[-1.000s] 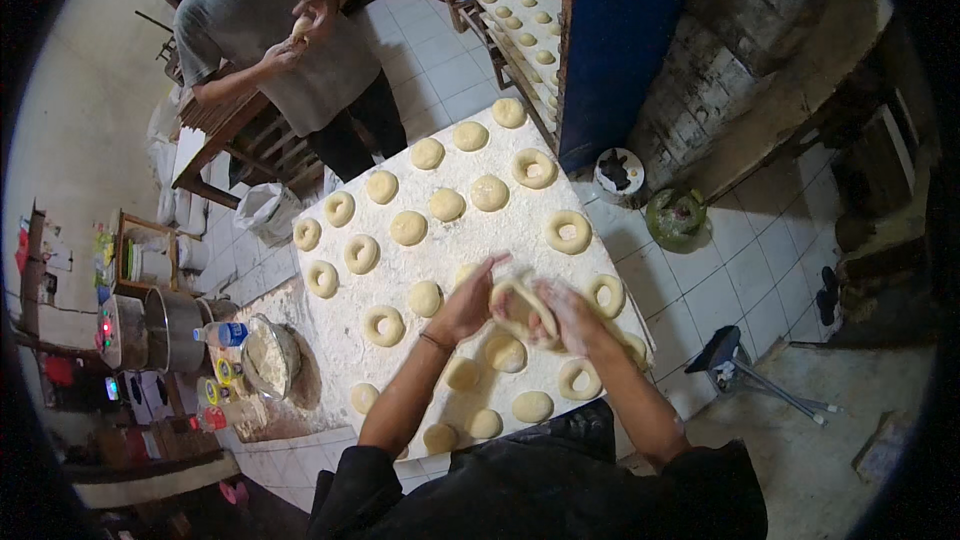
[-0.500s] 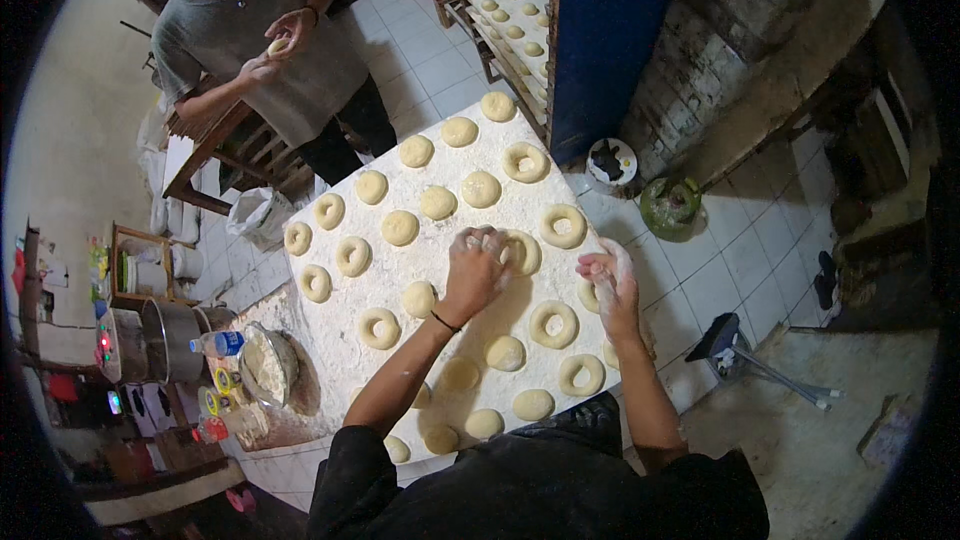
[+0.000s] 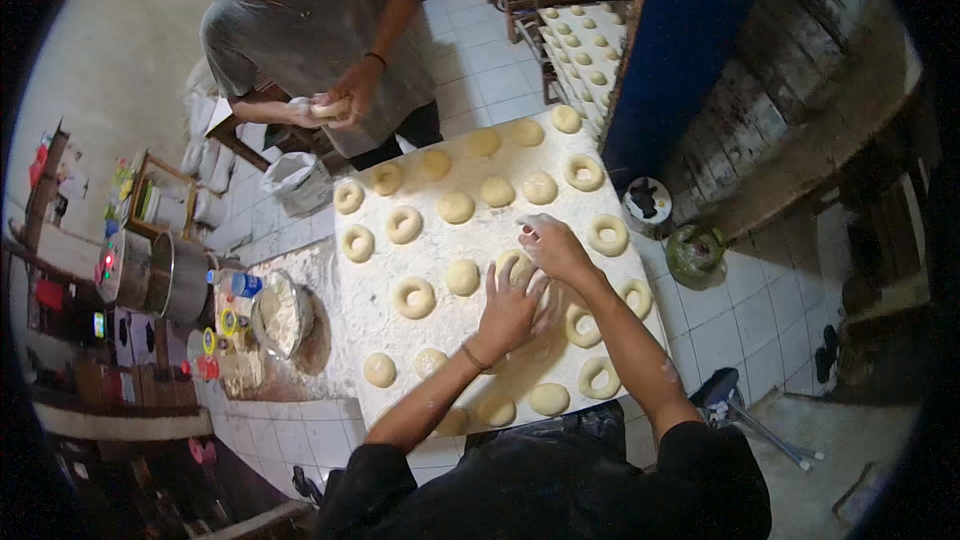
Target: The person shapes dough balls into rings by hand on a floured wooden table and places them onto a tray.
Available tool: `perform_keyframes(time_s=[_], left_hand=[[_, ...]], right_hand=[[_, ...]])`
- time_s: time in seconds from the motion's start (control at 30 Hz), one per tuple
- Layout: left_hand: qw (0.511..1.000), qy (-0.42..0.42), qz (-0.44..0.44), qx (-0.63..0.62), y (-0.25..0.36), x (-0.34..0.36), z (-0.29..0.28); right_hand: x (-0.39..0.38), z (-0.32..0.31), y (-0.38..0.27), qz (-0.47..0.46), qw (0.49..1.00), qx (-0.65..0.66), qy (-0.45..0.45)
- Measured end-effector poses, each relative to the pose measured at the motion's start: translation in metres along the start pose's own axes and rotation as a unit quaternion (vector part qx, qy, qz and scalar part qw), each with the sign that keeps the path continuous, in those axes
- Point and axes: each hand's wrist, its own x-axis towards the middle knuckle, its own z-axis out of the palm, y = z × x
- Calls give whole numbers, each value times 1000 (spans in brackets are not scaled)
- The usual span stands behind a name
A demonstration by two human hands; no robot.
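On the floured white board (image 3: 380, 270), my left hand (image 3: 508, 308) lies with its fingers spread over a pale dough piece (image 3: 512, 262), partly hiding it. Just above and to the right, my right hand (image 3: 548, 248) has loosely curved, flour-dusted fingers, with nothing visible between them. Several dough rings (image 3: 608, 234) and flattened rounds (image 3: 462, 277) cover the board around both hands.
Across the board a co-worker (image 3: 300, 60) works dough (image 3: 330, 109) by hand. At left stand a flour bowl (image 3: 282, 312), bottles (image 3: 243, 284) and pots (image 3: 180, 280). Beyond are a tray rack (image 3: 585, 65), blue panel (image 3: 672, 50), green gas cylinder (image 3: 693, 258) and dustpan (image 3: 718, 392).
My right hand has moved leftward and up from the board's right edge. My left hand's fingers have spread out. The co-worker's hands are lower, and the view has shifted.
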Motion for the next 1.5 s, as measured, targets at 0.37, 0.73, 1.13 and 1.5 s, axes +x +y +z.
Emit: perform_keyframes(time_s=[0.37, 0.73, 1.13, 1.5], left_hand=[[927, 110, -233, -271, -9, -84, -41], [749, 235, -315, -533, 24, -159, -78], [795, 294, -335, -411, 59, -351, -109], [314, 486, -127, -806, 77, -446, -151]], right_hand=[[-25, 10, -17, -144, 972, -78, -166], [-138, 67, -135, 51, 919, 383, -77], [-252, 180, -233, -72, 963, 243, -90], [-316, 222, -297, 150, 695, 656, -254]])
